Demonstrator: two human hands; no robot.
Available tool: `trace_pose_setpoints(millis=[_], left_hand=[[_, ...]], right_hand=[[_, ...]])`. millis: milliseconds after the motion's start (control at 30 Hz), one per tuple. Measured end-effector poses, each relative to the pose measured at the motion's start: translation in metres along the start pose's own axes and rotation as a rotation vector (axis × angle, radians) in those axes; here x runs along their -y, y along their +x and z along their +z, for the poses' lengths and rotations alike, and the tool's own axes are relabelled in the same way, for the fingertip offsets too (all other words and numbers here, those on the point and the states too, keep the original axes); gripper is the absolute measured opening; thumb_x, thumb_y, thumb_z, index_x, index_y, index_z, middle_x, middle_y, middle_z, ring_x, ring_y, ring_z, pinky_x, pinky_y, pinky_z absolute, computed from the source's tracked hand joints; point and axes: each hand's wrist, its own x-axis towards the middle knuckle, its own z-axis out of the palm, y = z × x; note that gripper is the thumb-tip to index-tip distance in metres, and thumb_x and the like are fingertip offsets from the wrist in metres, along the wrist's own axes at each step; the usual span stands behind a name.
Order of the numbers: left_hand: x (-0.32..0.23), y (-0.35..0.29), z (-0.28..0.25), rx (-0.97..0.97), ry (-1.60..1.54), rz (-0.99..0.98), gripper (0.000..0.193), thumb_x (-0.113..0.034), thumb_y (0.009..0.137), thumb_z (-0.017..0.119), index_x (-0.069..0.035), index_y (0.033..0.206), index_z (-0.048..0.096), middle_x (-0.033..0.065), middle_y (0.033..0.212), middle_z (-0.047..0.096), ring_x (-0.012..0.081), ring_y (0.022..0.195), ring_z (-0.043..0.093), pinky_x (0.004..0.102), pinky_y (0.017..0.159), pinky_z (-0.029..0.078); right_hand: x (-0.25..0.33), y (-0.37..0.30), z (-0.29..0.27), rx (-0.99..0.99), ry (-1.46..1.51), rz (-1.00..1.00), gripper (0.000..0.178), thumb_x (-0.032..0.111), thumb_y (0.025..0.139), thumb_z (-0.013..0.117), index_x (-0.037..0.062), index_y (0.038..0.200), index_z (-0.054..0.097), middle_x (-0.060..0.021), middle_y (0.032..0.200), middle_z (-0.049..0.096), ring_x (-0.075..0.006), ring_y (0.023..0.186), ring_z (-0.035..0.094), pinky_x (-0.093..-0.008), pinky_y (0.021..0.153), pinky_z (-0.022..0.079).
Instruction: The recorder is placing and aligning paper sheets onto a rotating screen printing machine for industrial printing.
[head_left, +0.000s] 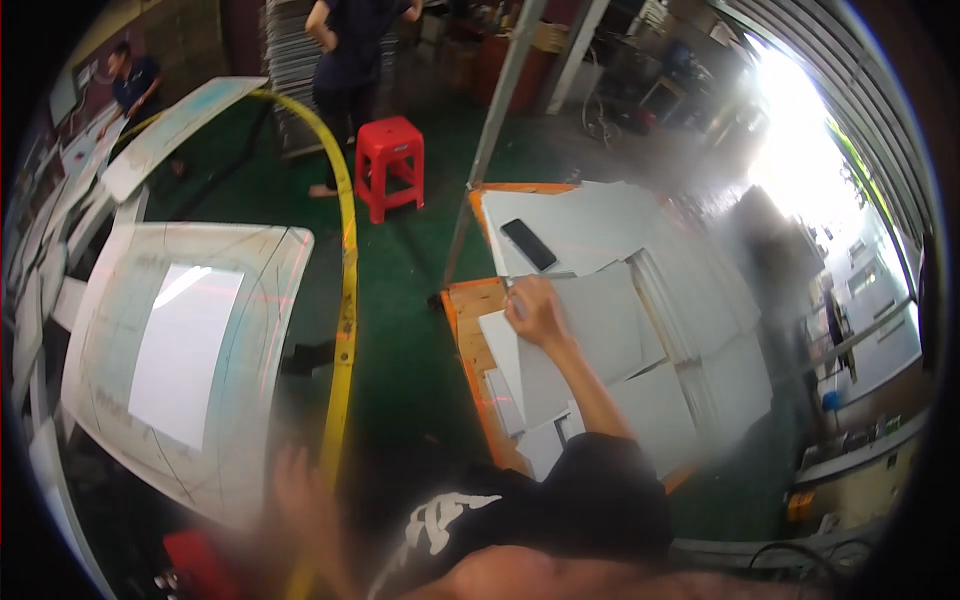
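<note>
My right hand [537,310] reaches over a stack of pale sheets, its fingers closed on the corner of a grey sheet [595,315]. A black phone [528,245] lies on the white sheets just beyond that hand. Low on the left, my left hand [300,490] is a blur beside the near right corner of a pale board [268,330]; I cannot make out its fingers clearly. On that board lies a white rectangular sheet [185,355], with thin red light lines crossing the board around it.
A curved yellow rail [347,300] runs past the board's right side. A red stool [390,165] stands on the green floor ahead. One person [350,50] stands beyond it, another [135,80] at far left. A metal post [490,140] rises by the orange-edged table [480,325].
</note>
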Motion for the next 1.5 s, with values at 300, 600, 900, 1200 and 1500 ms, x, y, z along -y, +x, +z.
trace_pose_setpoints(millis=[300, 600, 900, 1200, 1500], left_hand=[[0.005, 0.079, -0.022, -0.119, -0.089, 0.079, 0.034, -0.013, 0.084, 0.063, -0.005, 0.117, 0.058, 0.0156, 0.126, 0.054, 0.036, 0.116, 0.051, 0.0431, 0.097, 0.041], [-0.06, 0.031, -0.004, 0.401, -0.981, 0.324, 0.054, -0.025, 0.091, 0.057, 0.0, 0.136, 0.041, 0.0182, 0.136, 0.047, 0.0287, 0.128, 0.044, 0.0364, 0.106, 0.032], [-0.025, -0.02, 0.007, 0.07, -1.042, -0.171, 0.028, -0.013, 0.098, 0.044, 0.0, 0.121, 0.052, 0.0132, 0.095, 0.063, 0.0183, 0.087, 0.06, 0.0313, 0.078, 0.046], [0.019, -0.033, -0.01, -0.413, -1.641, -0.531, 0.039, -0.022, 0.098, 0.051, 0.0, 0.129, 0.045, 0.0093, 0.118, 0.058, 0.0151, 0.106, 0.055, 0.0308, 0.091, 0.045], [0.057, -0.033, -0.028, -0.417, -1.617, -0.663, 0.039, -0.018, 0.098, 0.049, 0.001, 0.132, 0.041, 0.0113, 0.125, 0.054, 0.0185, 0.113, 0.053, 0.035, 0.099, 0.041]], right_hand=[[0.142, 0.061, -0.053, -0.055, -0.021, -0.408, 0.01, 0.009, 0.06, 0.057, 0.0072, 0.065, 0.049, -0.0063, 0.062, 0.044, -0.0241, 0.055, 0.047, -0.0357, 0.051, 0.037], [0.239, 0.075, -0.028, -0.172, 0.239, -0.611, 0.015, 0.01, 0.067, 0.057, 0.0108, 0.062, 0.043, -0.0021, 0.059, 0.038, -0.0174, 0.053, 0.042, -0.0312, 0.048, 0.03], [0.24, 0.077, -0.007, -0.027, 0.339, -0.526, 0.04, 0.033, 0.093, 0.051, 0.0036, 0.121, 0.054, -0.0132, 0.115, 0.056, -0.0293, 0.111, 0.05, -0.0432, 0.093, 0.034], [0.168, 0.104, 0.031, 0.363, 0.606, 0.082, 0.045, 0.013, 0.091, 0.048, -0.0007, 0.133, 0.043, -0.017, 0.132, 0.047, -0.027, 0.123, 0.045, -0.0377, 0.102, 0.034], [0.174, 0.115, 0.076, 0.884, 1.085, 0.253, 0.04, 0.011, 0.093, 0.054, -0.0044, 0.128, 0.042, -0.012, 0.121, 0.055, -0.017, 0.112, 0.05, -0.0302, 0.098, 0.036]])
